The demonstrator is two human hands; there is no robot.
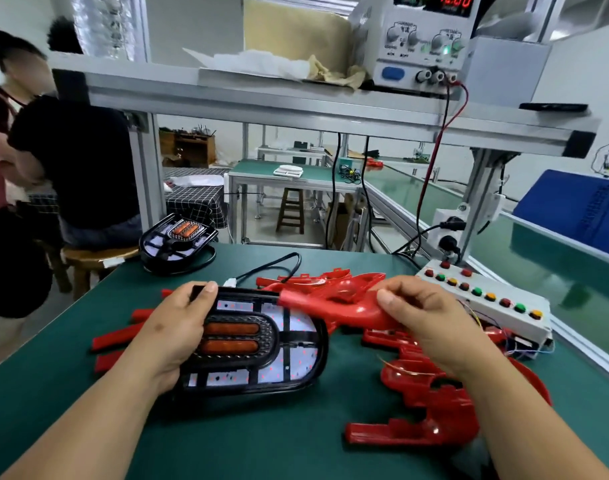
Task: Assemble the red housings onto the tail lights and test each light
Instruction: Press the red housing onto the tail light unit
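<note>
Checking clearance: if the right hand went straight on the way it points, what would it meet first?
Likely the tail light, held by the left hand: the right hand, gripping a red housing, points left toward it. Depth is unclear.

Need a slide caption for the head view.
Left hand holds a tail light on the bench; right hand holds a red housing at its edge.

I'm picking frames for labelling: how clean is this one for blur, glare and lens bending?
Head view: left hand, tail light, right hand and the red housing it holds are sharp; the shelf beam bows from the wide lens; the people at left are blurred; the housing pile smears at its lower right and carries small glints.
</note>
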